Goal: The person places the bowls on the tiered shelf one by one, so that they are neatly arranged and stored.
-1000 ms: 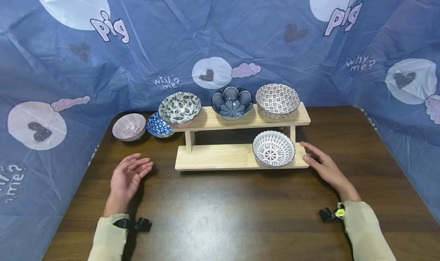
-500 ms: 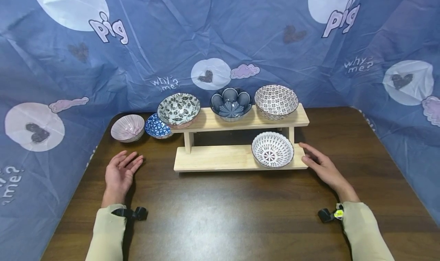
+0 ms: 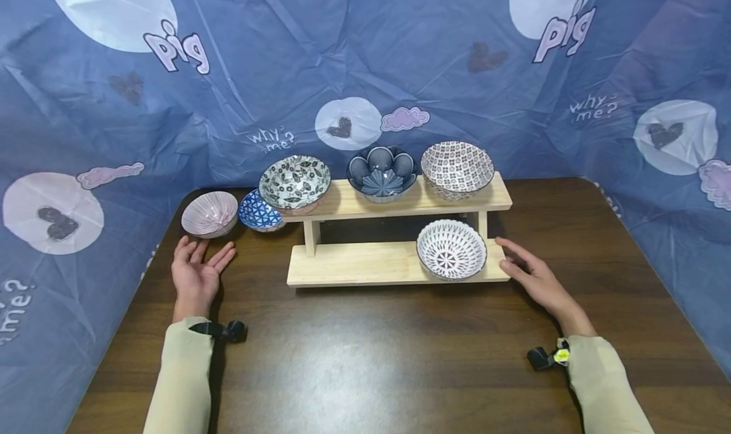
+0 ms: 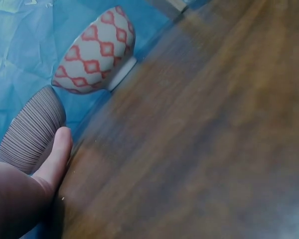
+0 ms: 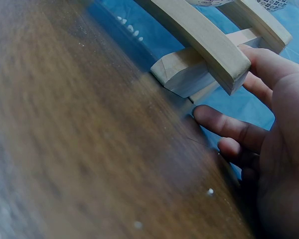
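Note:
Palm up with fingers spread, my left hand [image 3: 195, 275] is at the near side of a pink-striped bowl [image 3: 210, 214], its fingertips right at the bowl's base. In the left wrist view its thumb [image 4: 57, 157] overlaps the striped outer wall. A blue triangle-patterned bowl [image 3: 261, 210] stands just right of it; its outside shows red diamonds. My right hand [image 3: 542, 282] holds the right end of a two-tier wooden stand [image 3: 354, 263] at the lower shelf, thumb at the front and index finger behind. On that shelf sits a white bowl with dark dashes [image 3: 452, 250].
The upper shelf bears a leaf-patterned bowl [image 3: 294, 183], a dark blue petal-shaped bowl [image 3: 382, 174] and a grey-patterned bowl [image 3: 457, 169]. Everything stands on a brown wooden table [image 3: 365, 358]. Blue printed cloth [image 3: 342, 53] hangs behind and at both sides.
My left hand has moved forward and a little left, up to the pink-striped bowl, and its fingers have spread. My right hand keeps its place at the stand. The bowls have not moved.

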A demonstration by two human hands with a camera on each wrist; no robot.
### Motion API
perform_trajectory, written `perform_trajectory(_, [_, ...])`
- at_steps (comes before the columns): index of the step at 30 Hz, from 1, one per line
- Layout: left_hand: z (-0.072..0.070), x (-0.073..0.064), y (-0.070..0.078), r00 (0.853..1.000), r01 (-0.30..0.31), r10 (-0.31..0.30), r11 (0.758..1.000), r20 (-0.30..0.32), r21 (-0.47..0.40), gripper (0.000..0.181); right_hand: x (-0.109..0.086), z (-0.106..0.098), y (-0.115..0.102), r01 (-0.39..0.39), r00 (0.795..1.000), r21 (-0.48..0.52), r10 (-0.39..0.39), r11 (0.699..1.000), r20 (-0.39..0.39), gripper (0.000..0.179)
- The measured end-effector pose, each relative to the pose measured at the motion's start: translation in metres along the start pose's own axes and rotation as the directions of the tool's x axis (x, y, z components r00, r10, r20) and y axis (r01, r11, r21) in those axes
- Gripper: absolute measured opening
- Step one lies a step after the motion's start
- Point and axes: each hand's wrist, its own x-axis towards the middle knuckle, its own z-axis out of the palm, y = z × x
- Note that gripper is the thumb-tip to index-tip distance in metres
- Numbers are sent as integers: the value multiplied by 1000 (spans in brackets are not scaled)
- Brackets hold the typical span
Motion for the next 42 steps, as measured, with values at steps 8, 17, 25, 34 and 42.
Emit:
perform_trajectory(8, [3,11,-1,996,13,-18,999,90,50,50,0,0,-1,-2,1000,-4,2,1000,-4,52])
perform_trajectory(17, [7,30,2,994,33,-38,998,103,46,52,0,-1,-3,-28,1000,-11,28,1000,12,54])
perform_trajectory(25, [8,39,1,992,5,-4,1000,124,-6,51,1,-1,-5,-32,999,-1,32,999,12,53])
perform_trajectory(34, [5,43,0,986,-53,53,999,159,-4,58,2,-1,-3,-39,999,-7,39,999,10,53])
perform_trajectory(42, [4,43,0,990,-83,87,996,113,-44,58,1,0,-1,-15,1000,9,15,1000,-1,52])
